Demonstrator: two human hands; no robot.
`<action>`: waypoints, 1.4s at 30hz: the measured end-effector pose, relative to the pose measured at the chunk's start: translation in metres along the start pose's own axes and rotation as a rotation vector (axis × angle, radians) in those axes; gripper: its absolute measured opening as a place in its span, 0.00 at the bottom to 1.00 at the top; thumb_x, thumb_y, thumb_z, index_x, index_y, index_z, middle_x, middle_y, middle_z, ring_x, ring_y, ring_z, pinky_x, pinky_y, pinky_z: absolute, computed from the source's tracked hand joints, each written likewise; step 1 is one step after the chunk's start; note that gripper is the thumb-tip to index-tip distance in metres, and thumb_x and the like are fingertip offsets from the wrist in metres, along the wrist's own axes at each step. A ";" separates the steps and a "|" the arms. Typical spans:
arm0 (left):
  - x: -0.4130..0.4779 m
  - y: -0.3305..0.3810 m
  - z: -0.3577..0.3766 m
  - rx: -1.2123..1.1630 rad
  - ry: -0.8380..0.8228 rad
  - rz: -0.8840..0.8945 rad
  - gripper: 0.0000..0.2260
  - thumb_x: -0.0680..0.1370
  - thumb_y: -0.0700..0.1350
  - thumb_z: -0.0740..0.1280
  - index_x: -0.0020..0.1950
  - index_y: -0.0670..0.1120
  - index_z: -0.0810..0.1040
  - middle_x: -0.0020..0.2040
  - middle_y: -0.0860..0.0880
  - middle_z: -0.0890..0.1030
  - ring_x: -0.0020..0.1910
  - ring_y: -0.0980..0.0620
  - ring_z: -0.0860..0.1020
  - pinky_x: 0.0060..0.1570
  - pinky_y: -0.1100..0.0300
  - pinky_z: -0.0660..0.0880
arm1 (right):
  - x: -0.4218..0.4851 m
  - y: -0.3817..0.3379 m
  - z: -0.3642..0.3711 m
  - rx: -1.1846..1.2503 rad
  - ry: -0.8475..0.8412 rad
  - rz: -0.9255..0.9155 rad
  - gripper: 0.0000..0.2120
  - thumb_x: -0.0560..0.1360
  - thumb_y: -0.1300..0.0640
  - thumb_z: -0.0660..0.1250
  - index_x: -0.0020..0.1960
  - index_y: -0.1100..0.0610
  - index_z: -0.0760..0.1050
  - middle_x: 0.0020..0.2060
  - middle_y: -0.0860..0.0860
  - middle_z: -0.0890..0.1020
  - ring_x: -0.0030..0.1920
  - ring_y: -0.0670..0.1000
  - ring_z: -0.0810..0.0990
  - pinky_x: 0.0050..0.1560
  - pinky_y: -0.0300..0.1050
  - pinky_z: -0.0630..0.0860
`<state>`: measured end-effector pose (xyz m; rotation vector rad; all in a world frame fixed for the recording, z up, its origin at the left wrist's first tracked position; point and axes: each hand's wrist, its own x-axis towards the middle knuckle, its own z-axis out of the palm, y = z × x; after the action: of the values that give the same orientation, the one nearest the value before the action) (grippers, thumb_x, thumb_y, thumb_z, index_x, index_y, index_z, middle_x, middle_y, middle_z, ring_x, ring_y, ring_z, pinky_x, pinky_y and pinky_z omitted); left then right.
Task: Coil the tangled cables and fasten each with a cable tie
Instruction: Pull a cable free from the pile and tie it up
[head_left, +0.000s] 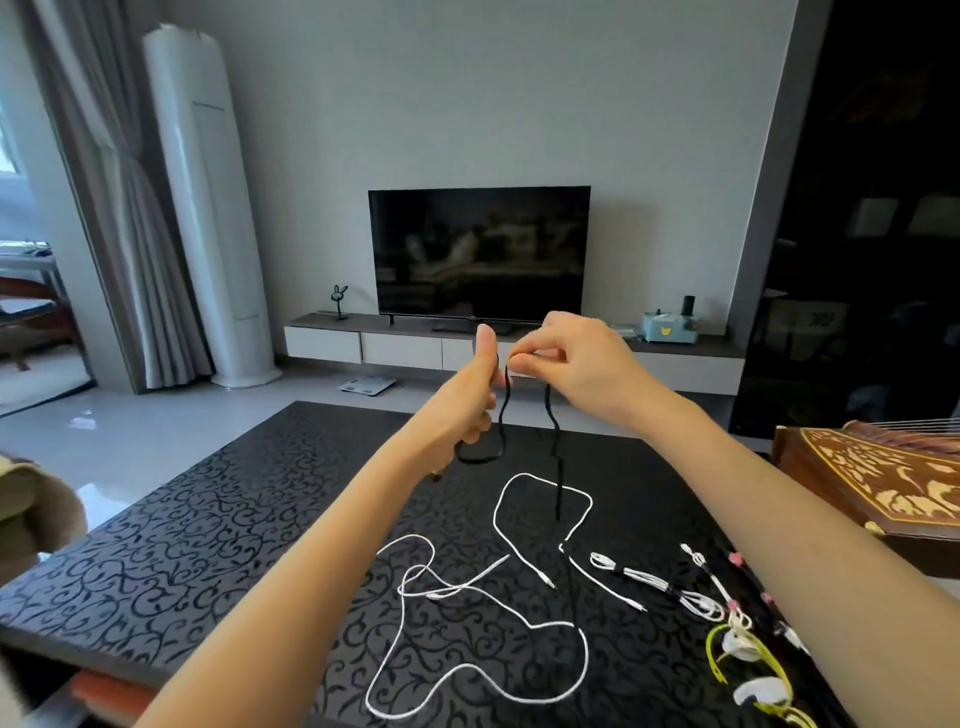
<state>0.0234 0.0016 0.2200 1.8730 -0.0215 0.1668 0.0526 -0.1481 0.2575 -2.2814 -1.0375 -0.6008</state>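
Black cable (558, 467) is up off the table (208, 519): your left hand (475, 395) curls round the first loop, thumb raised, and your right hand (566, 358) pinches the strand just beside it, tail hanging down. One white bundle (644, 576) looks tied already. The long white cable (493, 613) sprawls loose, so I'd say you're early on.
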 end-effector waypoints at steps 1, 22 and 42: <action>-0.002 -0.002 0.002 -0.018 -0.036 0.021 0.34 0.69 0.74 0.45 0.46 0.45 0.71 0.31 0.54 0.60 0.27 0.56 0.57 0.27 0.62 0.54 | -0.001 -0.001 -0.001 0.070 0.015 0.007 0.08 0.76 0.51 0.67 0.50 0.52 0.83 0.37 0.43 0.74 0.40 0.43 0.73 0.44 0.43 0.69; -0.012 -0.014 0.033 -0.334 -0.269 0.090 0.14 0.84 0.43 0.51 0.43 0.41 0.70 0.30 0.48 0.72 0.30 0.48 0.76 0.43 0.53 0.80 | -0.018 0.020 0.016 0.183 0.121 0.193 0.02 0.78 0.60 0.62 0.50 0.57 0.73 0.40 0.50 0.78 0.37 0.47 0.77 0.39 0.36 0.73; 0.017 0.006 0.015 -0.901 0.400 0.162 0.20 0.82 0.54 0.56 0.32 0.48 0.58 0.23 0.54 0.58 0.21 0.57 0.55 0.21 0.64 0.53 | -0.138 0.044 0.083 1.010 -0.292 0.547 0.06 0.81 0.61 0.59 0.51 0.61 0.74 0.27 0.48 0.73 0.29 0.46 0.73 0.48 0.45 0.79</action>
<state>0.0414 -0.0137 0.2238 0.9170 0.0243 0.5435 0.0177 -0.1916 0.0999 -1.6034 -0.5616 0.4268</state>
